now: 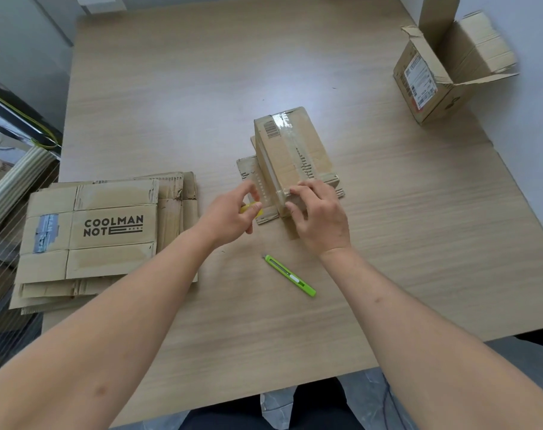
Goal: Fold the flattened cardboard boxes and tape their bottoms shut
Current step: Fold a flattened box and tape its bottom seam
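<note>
Already one box stands upside down at the table's centre, clear tape run along its bottom seam. The right hand presses spread fingers on the near tape end; the left hand pinches a yellow tape roll. At nine o'clock a stack of flattened boxes waits, apparently unfolded; at two o'clock an open box stands. A green cutter lies at six o'clock.

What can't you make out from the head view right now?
- Yellow tape roll: mostly hidden behind the left hand.
- Tape end on the box: covered by the right hand.
- Shipping label text: too small, blurred.
</note>
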A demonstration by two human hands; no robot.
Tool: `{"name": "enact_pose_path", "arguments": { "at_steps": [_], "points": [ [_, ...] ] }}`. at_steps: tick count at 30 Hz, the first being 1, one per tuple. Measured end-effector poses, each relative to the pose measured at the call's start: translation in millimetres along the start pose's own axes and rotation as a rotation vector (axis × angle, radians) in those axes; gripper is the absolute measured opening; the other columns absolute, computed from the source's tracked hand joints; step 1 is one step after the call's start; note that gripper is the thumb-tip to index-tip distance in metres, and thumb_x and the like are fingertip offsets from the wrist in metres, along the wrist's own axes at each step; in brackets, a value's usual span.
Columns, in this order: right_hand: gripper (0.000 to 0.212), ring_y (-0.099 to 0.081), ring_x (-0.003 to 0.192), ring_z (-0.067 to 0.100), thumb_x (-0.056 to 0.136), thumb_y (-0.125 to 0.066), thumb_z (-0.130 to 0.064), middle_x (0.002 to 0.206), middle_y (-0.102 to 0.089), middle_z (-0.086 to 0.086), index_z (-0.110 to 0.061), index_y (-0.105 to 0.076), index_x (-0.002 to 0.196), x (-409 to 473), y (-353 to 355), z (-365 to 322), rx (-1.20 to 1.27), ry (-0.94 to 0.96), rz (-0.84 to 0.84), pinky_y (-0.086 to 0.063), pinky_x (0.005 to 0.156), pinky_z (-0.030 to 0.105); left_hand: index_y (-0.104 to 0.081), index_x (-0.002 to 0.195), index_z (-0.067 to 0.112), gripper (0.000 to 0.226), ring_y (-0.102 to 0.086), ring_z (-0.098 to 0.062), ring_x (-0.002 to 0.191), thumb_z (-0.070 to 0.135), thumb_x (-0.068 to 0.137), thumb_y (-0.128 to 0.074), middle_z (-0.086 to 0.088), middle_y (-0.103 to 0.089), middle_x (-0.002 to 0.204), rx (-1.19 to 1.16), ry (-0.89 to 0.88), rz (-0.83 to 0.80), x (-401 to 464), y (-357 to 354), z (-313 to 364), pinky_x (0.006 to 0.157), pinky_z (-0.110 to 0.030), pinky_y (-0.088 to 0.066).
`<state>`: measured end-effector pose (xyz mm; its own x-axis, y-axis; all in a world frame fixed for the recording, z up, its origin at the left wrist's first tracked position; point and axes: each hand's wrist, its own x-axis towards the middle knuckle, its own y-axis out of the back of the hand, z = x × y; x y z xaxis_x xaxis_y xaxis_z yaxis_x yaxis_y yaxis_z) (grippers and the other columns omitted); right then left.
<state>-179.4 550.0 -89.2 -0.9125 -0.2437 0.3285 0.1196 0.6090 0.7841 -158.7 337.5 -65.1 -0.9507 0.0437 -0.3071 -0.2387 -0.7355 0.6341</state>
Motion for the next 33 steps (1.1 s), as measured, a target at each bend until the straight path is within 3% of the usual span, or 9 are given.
{"name": "enact_pose_path", "arguments": {
  "at_steps": [2, 5, 10, 13, 19, 22, 25, 29, 33],
  "points": [
    [0.025, -0.056, 0.107, 0.027, 0.09, -0.073, -0.026, 0.114, -0.059, 0.005, -0.017, -0.071, 0.114, -12.1, 1.3, 0.8, -0.011, 0.036, 0.015, -0.049, 0.092, 0.036, -0.049, 0.1, 0.032, 0.007, -0.051, -0.007, 0.046, 0.03, 0.104, -0.055, 0.002, -0.073, 0.064, 0.006, -0.004, 0.02, -0.1, -0.9, 1.8, 0.068, -0.041, -0.056],
    [0.017, -0.055, 0.093, 0.028, 0.091, -0.072, -0.032, 0.101, -0.055, 0.005, -0.018, -0.068, 0.101, -37.4, -3.2, 1.2, -0.029, 0.021, 0.007, -0.049, 0.08, 0.037, -0.049, 0.099, 0.032, 0.008, -0.051, -0.002, 0.045, 0.029, 0.104, -0.054, 0.004, -0.073, 0.065, 0.016, -0.012, 0.052, -1.0, -3.2, 3.0, 0.066, -0.04, -0.055],
    [0.028, -0.06, 0.099, 0.022, 0.087, -0.076, -0.045, 0.102, -0.053, -0.003, -0.026, -0.062, 0.1, -72.1, -27.1, 15.9, -0.042, -0.252, -0.614, -0.052, 0.079, 0.037, -0.049, 0.099, 0.033, 0.009, -0.049, -0.004, 0.044, 0.028, 0.104, -0.054, 0.004, -0.074, 0.066, 0.024, -0.026, 0.072, -5.0, -6.8, 5.3, 0.066, -0.044, -0.056],
    [0.037, -0.059, 0.099, 0.02, 0.077, -0.086, -0.046, 0.102, -0.057, -0.002, -0.029, -0.058, 0.093, -85.2, -35.3, 22.7, -0.04, -0.325, -0.737, -0.047, 0.077, 0.03, -0.049, 0.099, 0.033, 0.008, -0.049, -0.005, 0.046, 0.028, 0.104, -0.053, 0.004, -0.074, 0.067, 0.022, -0.03, 0.082, -7.8, -8.2, 6.0, 0.068, -0.045, -0.058],
    [0.019, -0.061, 0.102, 0.032, 0.094, -0.068, -0.035, 0.106, -0.065, 0.01, -0.017, -0.061, 0.099, -96.2, -29.7, 32.2, -0.079, -0.33, -0.675, -0.047, 0.08, 0.036, -0.05, 0.098, 0.032, 0.008, -0.052, -0.013, 0.05, 0.029, 0.104, -0.054, 0.004, -0.074, 0.067, -0.002, -0.011, 0.115, -13.3, -9.9, 11.8, 0.068, -0.047, -0.06],
    [0.011, -0.058, 0.074, 0.023, 0.099, -0.055, -0.023, 0.08, -0.057, 0.0, -0.016, -0.057, 0.091, -96.0, -15.1, 32.2, 0.302, -0.37, -0.379, -0.045, 0.067, 0.035, -0.051, 0.095, 0.033, 0.01, -0.053, -0.013, 0.049, 0.03, 0.104, -0.054, 0.004, -0.074, 0.066, -0.023, 0.007, 0.161, -13.7, -11.0, 13.9, 0.067, -0.046, -0.06],
    [0.02, -0.044, 0.057, 0.01, 0.1, -0.038, -0.036, 0.064, -0.044, -0.008, -0.021, -0.047, 0.089, -83.0, -4.9, 17.6, 0.488, -0.406, -0.21, -0.036, 0.056, 0.033, -0.051, 0.092, 0.035, 0.012, -0.051, -0.009, 0.045, 0.031, 0.103, -0.056, 0.005, -0.073, 0.065, -0.035, 0.02, 0.203, -11.4, -13.3, 14.1, 0.065, -0.045, -0.059],
    [0.041, -0.038, 0.056, 0.014, 0.099, -0.033, -0.057, 0.058, -0.041, -0.01, -0.026, -0.051, 0.081, -61.4, -14.7, -3.3, 0.662, -0.457, -0.217, -0.033, 0.056, 0.042, -0.052, 0.092, 0.033, 0.012, -0.049, -0.005, 0.042, 0.032, 0.102, -0.058, 0.007, -0.072, 0.062, -0.051, 0.028, 0.235, -10.4, -17.3, 14.2, 0.063, -0.04, -0.056],
    [0.04, -0.041, 0.057, 0.009, 0.103, -0.031, -0.055, 0.057, -0.05, -0.018, -0.03, -0.05, 0.078, -49.6, -19.2, -13.0, 0.588, -0.454, -0.283, -0.037, 0.061, 0.037, -0.053, 0.092, 0.032, 0.011, -0.049, -0.003, 0.041, 0.031, 0.102, -0.059, 0.007, -0.072, 0.061, -0.05, 0.031, 0.244, -9.9, -18.5, 11.9, 0.06, -0.037, -0.054]
  ]
}}
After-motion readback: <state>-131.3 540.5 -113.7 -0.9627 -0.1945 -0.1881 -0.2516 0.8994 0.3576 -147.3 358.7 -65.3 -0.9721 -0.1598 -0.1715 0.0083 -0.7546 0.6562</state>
